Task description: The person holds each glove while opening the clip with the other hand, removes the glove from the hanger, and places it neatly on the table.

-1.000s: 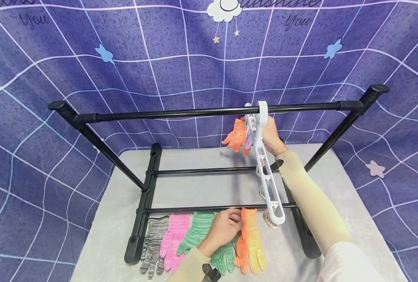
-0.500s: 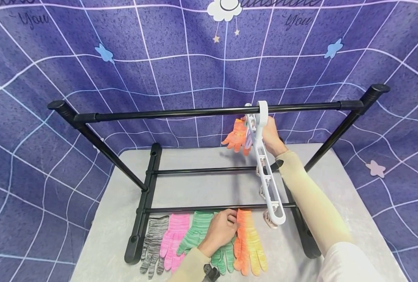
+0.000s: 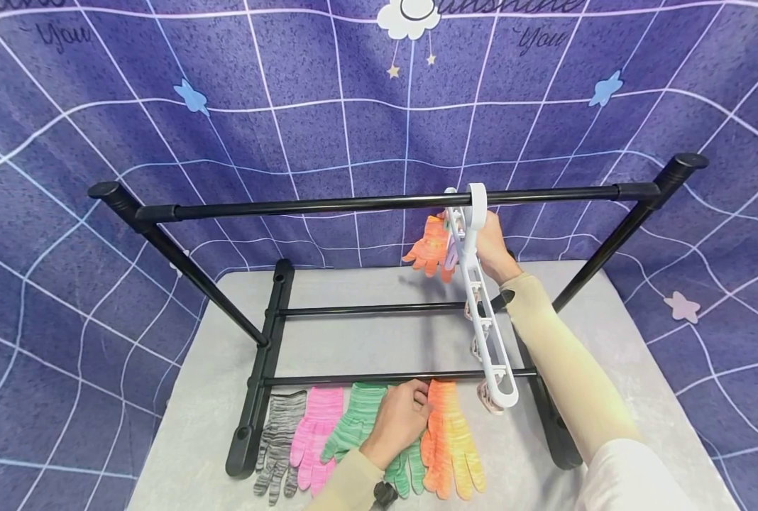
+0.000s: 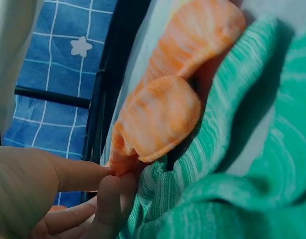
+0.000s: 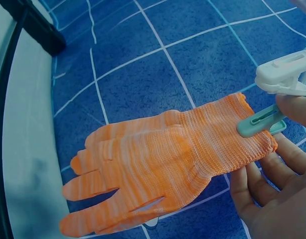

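In the head view my left hand (image 3: 402,419) is low at the front, pinching the cuff edge of an orange-and-yellow glove (image 3: 449,440) on the table. The left wrist view shows thumb and fingers together on that orange cuff (image 4: 125,159), beside a green glove (image 4: 213,129). My right hand (image 3: 490,248) reaches up behind the white hanger (image 3: 478,284). Up there an orange glove (image 5: 143,164) hangs sideways, a green clip (image 5: 260,122) across its cuff. My right thumb is at the clip's end, with the other fingers curled by the cuff.
A black rack (image 3: 328,206) spans the table (image 3: 353,341), carrying the hanger on its top bar. Grey (image 3: 283,440), pink (image 3: 318,433) and green gloves (image 3: 360,419) lie along the front. A white clip (image 5: 285,74) sits above the green one. A purple gridded curtain (image 3: 289,128) stands behind.
My left hand has drawn slightly left, and the orange part of the front glove has shifted left and spread flatter. The right hand, hanger and hanging glove have stayed put.
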Demonstrator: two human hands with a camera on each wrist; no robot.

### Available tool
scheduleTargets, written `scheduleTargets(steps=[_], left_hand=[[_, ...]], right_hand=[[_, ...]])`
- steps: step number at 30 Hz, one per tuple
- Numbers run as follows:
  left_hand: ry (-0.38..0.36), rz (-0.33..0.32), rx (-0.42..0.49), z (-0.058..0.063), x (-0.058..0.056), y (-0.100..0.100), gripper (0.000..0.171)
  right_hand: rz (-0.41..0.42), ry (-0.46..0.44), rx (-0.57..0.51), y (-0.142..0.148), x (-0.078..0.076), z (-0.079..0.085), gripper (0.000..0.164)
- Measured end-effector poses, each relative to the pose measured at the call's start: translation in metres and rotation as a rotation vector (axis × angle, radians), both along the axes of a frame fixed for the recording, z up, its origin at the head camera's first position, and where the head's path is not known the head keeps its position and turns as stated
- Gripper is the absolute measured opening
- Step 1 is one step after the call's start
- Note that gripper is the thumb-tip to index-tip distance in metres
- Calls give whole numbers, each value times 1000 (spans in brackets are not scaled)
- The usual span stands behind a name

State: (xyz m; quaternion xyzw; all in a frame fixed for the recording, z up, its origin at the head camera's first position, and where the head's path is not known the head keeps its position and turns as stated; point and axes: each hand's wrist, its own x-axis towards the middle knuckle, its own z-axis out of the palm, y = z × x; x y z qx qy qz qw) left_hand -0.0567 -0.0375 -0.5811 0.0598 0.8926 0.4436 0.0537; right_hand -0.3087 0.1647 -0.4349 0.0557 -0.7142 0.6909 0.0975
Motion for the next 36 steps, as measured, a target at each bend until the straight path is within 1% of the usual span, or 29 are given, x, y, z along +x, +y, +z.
scheduleTargets(steps=[4, 7, 12, 17, 19, 23, 26, 29, 32, 36], left_hand=[[49, -8, -50, -2, -2, 1, 15], [72, -16, -89, -2, -2, 1, 17], [91, -37, -150, 3, 0, 0, 19], [113, -56, -210, 10, 3, 0, 19], [126, -58, -207, 14, 3, -1, 17], [209, -47, -201, 21, 1, -3, 7], [258, -32, -198, 26, -3, -5, 10], [261, -18, -185, 31, -9, -8, 12], [255, -8, -162, 37, -16, -10, 12], [250, 3, -120, 47, -28, -14, 10]], right_hand=[[-11, 13, 5, 0, 2, 1, 13], [-16, 24, 14, -1, 2, 1, 9], [-8, 33, 18, 0, 3, 1, 10], [-8, 25, 13, 0, 4, 1, 11], [-7, 21, 16, 0, 5, 2, 9], [-6, 26, 16, 0, 5, 3, 7], [0, 33, 10, 0, 5, 3, 10], [5, 37, 4, 0, 5, 2, 7], [36, 38, -16, -1, 4, 2, 3], [83, 40, -50, -2, 3, 2, 15]])
